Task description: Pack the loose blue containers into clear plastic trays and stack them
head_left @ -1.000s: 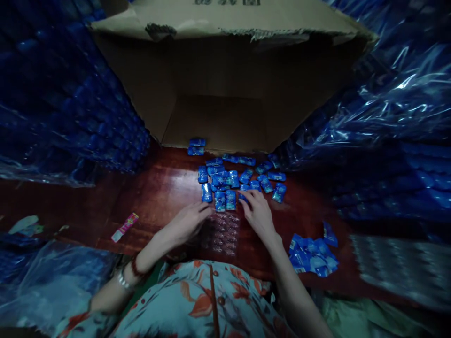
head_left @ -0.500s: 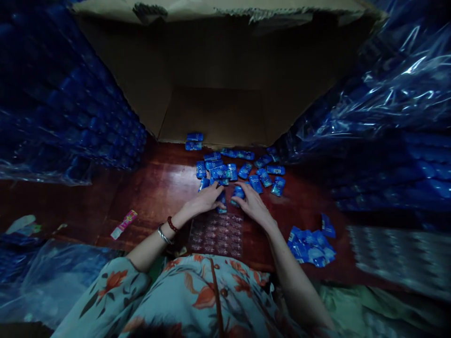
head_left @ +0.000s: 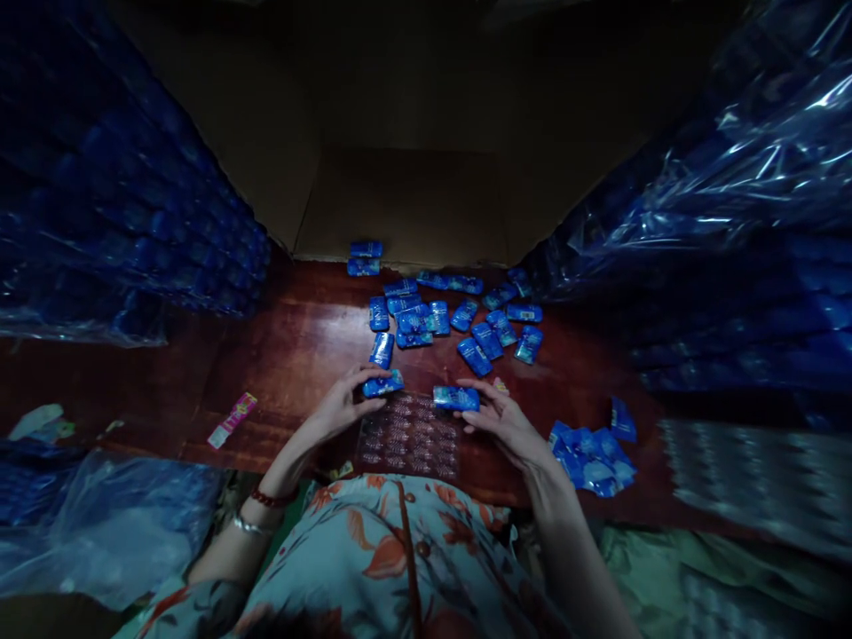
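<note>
My left hand (head_left: 344, 404) pinches one end of a small blue packet (head_left: 382, 383) above the back left edge of a clear moulded tray (head_left: 407, 437). Between the thumb and fingers of my right hand (head_left: 499, 415) is another blue packet (head_left: 456, 398), lying sideways by the tray's back right corner. The clear tray rests flat on the reddish wooden table in front of my body. Beyond my hands lie several loose blue packets (head_left: 414, 319), some of them overlapping.
An open cardboard box (head_left: 399, 204) stands at the back. Stacked blue packs rise left (head_left: 160, 222) and right (head_left: 719, 328). Blue wrappers (head_left: 592, 457) and clear trays (head_left: 738, 470) are at right. A pink strip (head_left: 232, 421) lies left.
Both hands have moved apart and closer to my body, each with a blue packet. The packets they hold now lie sideways. The view has tilted slightly.
</note>
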`<action>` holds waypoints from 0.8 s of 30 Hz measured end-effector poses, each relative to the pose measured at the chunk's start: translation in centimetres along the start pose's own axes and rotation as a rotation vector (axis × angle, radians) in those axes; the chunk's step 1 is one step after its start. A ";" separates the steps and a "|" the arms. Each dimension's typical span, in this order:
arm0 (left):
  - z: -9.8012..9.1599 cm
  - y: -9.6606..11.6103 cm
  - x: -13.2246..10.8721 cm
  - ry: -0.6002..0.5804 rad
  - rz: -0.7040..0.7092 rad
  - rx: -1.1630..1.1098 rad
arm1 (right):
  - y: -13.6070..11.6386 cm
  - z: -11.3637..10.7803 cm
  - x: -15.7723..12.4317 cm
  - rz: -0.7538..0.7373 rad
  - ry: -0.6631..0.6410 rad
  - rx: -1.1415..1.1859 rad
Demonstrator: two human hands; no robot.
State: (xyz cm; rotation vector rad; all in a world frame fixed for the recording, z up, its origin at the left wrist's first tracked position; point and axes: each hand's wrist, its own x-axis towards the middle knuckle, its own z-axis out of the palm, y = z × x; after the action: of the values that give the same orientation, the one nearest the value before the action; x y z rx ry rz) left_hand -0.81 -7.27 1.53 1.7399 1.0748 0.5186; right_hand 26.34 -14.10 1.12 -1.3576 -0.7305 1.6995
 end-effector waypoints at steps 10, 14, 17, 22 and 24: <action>2.1 1.0 -2.4 -0.028 0.065 0.375 | 3.1 2.3 -1.3 -0.314 0.353 -0.618; 2.8 1.6 -1.7 -0.119 0.011 0.776 | 4.0 2.4 -1.1 -0.462 0.464 -0.800; 3.0 1.9 -1.2 -0.177 -0.037 0.867 | 4.5 2.5 -0.7 -0.510 0.420 -0.898; 3.2 2.9 -0.4 -0.242 -0.140 0.913 | 3.4 3.0 -0.2 -0.527 0.252 -1.220; 3.6 3.5 0.0 -0.263 -0.154 0.942 | 2.5 3.6 -0.3 -0.492 0.191 -1.401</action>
State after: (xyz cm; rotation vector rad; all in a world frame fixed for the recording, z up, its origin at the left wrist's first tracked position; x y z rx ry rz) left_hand 3.34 -9.58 3.18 2.3952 1.3477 -0.3921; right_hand 22.27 -15.37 0.10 -1.8864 -2.1097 0.4968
